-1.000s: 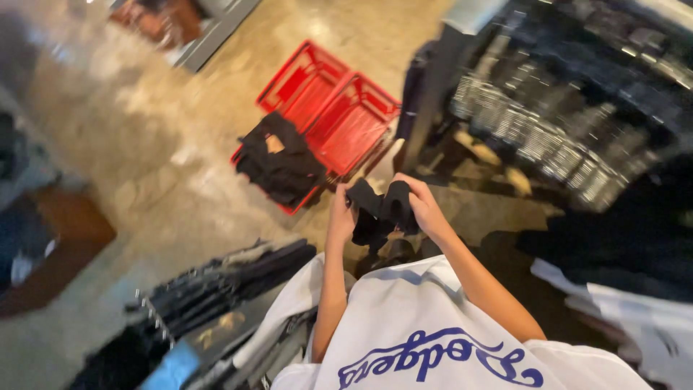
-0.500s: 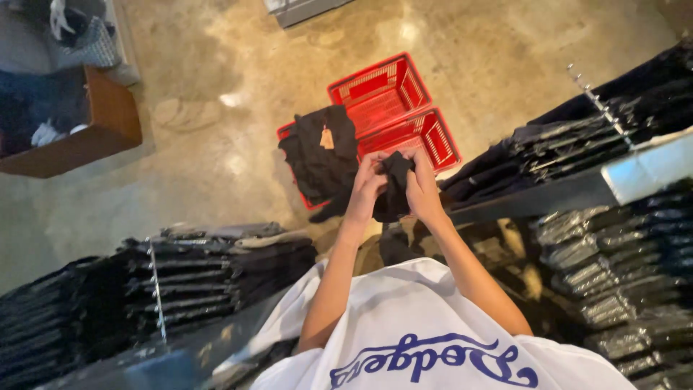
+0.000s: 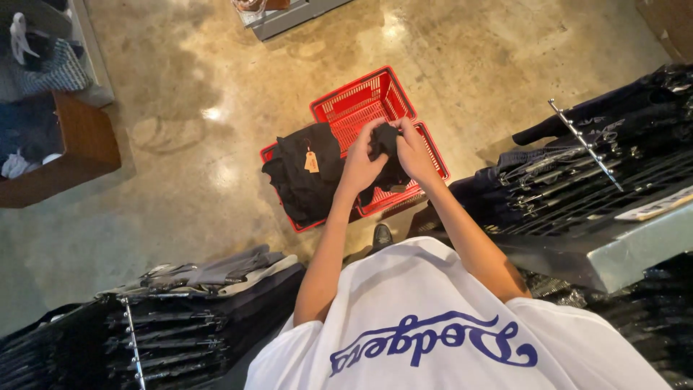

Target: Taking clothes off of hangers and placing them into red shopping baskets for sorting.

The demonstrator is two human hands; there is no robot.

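Observation:
Both my hands are raised in front of my chest and close on one small black garment [image 3: 386, 144] that hangs between them. My left hand [image 3: 359, 162] grips its left side, my right hand [image 3: 413, 150] its right side. Below the hands, on the floor, stand red plastic baskets [image 3: 361, 101]. A pile of black clothes [image 3: 303, 177] with a tan paper tag [image 3: 311, 161] lies in the left basket.
Racks of dark hanging clothes [image 3: 599, 180] stand at my right, and more dark clothes on a rail [image 3: 166, 318] at my lower left. A brown wooden box [image 3: 79, 148] with clothes sits at the left. The floor is polished concrete. My shoe [image 3: 381, 235] shows below.
The view has swung and steadied; the baskets sit more to the centre. My hands still hold the black garment, now drawn closer together over the right basket.

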